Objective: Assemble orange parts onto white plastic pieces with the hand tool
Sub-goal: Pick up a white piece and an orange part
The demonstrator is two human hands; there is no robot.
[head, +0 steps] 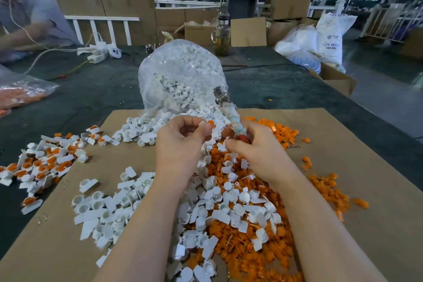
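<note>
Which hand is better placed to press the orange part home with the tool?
Right hand: it already grips the hand tool, while the left hand pinches the orange part.

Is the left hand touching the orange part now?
Touching. The head view shows the left hand pinching the orange part at its fingertips.
</note>
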